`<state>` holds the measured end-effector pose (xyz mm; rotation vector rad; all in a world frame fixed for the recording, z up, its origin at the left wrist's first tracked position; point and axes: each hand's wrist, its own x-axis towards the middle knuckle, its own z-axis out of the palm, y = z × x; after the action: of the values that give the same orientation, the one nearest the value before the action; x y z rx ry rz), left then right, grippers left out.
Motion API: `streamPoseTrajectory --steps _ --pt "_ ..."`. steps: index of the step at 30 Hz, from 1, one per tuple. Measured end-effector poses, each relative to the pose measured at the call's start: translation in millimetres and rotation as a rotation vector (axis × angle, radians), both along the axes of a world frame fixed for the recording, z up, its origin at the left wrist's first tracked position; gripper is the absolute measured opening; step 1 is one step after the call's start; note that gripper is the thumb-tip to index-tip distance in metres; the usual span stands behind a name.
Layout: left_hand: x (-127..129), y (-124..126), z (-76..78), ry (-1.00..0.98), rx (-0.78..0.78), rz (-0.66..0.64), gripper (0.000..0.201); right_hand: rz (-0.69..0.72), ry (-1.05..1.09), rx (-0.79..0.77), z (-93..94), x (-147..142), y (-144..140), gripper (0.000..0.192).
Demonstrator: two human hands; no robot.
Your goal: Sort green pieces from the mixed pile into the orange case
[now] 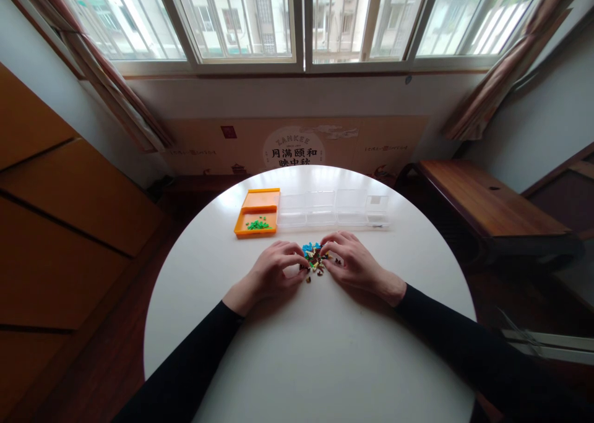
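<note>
A small heap of tiny plastic pieces point(314, 257), in blue, green, yellow and dark brown, lies on the white round table between my hands. My left hand point(278, 267) touches the heap's left side, its thumb and forefinger tips close together; what they pinch is too small to name. At the right side, my right hand point(352, 262) has bent fingers, with a gap between forefinger and thumb beside the pieces. Several brown bits lie loose along the heap's near edge. Beyond my left hand, an orange box point(239, 230) lies with its lid open, holding green pieces point(258, 224).
A row of clear plastic boxes point(321, 216) with open lids extends right from the orange box. The white round table point(297, 361) has a curved far edge. A wooden bench point(492, 200) stands to the right, and a wooden cabinet point(55, 250) to the left.
</note>
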<state>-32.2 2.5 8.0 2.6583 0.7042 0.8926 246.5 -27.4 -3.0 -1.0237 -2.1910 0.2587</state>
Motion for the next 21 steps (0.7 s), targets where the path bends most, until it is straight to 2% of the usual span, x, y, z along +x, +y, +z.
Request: streamPoseTrajectory --steps 15,21 --pt "-1.0 2.8 -6.1 -0.018 0.022 0.004 0.012 0.007 0.04 0.017 -0.6 1.2 1.6 0.004" --pt "-0.1 2.5 -4.1 -0.013 0.018 -0.004 0.009 0.014 0.017 0.015 -0.6 1.0 0.4 0.013"
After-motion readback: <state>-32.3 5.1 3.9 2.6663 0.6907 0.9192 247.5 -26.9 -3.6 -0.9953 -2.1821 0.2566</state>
